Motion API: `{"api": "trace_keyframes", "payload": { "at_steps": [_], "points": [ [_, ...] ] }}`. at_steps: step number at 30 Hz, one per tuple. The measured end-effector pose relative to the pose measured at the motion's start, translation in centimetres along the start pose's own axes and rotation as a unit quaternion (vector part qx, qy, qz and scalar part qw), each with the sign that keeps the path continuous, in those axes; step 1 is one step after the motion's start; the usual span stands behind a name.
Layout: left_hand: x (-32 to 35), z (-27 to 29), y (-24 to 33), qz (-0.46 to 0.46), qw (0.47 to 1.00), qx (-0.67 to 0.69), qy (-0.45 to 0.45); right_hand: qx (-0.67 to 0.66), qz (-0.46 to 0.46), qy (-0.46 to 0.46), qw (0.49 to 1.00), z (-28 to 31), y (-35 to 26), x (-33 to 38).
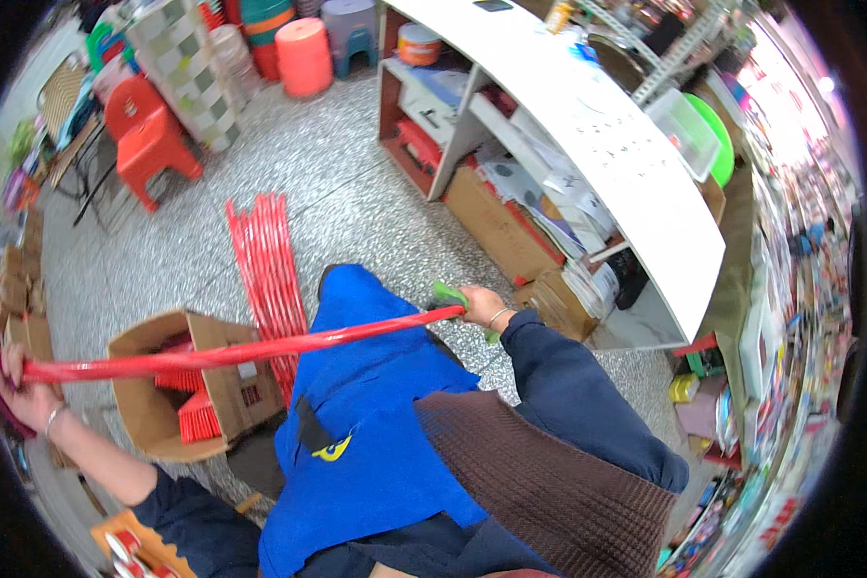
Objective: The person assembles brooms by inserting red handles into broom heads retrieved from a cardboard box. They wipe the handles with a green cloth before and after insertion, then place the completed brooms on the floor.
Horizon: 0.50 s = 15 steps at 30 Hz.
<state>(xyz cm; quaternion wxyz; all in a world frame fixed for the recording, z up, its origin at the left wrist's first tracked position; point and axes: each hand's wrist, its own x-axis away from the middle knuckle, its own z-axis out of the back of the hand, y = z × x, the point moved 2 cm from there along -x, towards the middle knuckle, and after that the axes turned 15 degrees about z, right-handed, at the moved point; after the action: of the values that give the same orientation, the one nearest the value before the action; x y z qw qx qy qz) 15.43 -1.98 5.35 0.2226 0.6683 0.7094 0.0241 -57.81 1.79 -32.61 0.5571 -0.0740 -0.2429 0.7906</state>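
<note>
A long red pole [231,353], wrapped in clear plastic, is held level across the lap, above a blue apron [376,414]. Its far-left end is gripped by the left hand [19,390], the fingers curled together round the shaft at the picture's edge. The other end is held by the right hand [477,306], whose fingers are closed on the pole where a green fitting [448,294] sits — how tightly that fitting is pinched cannot be told.

Under the pole, to its left half, an open cardboard box [164,385] stands on the speckled floor [356,193], with red brush heads [197,416] seen inside it. Beyond the pole, a bundle of further red poles [265,265] lies flat on the floor, running away from the box toward a red plastic chair [149,140]. To the right of the pole's green end, a white counter [636,173] with open shelves curves away — papers and cartons are stacked beneath it. A brown knitted sleeve edge [549,482] is seen below the right hand, near the apron.
</note>
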Motion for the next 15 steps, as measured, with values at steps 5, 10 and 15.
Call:
{"api": "trace_keyframes", "payload": {
  "at_steps": [5, 10, 15],
  "points": [
    [-0.3, 1.2, 2.6, 0.032, 0.999, -0.006, -0.003, -0.002, -0.224, 0.071, 0.972, 2.6, 6.8, 8.5],
    [-1.9, 5.4, 1.5, -0.021, 0.985, -0.152, 0.075, -0.272, -0.279, 0.366, 0.845, 7.2, 5.0, 6.8],
    [-2.5, 9.8, -7.5, -0.022, 0.972, -0.167, 0.166, 0.004, -0.13, 0.282, 0.951, 12.3, -3.7, -0.5]
  ]
}}
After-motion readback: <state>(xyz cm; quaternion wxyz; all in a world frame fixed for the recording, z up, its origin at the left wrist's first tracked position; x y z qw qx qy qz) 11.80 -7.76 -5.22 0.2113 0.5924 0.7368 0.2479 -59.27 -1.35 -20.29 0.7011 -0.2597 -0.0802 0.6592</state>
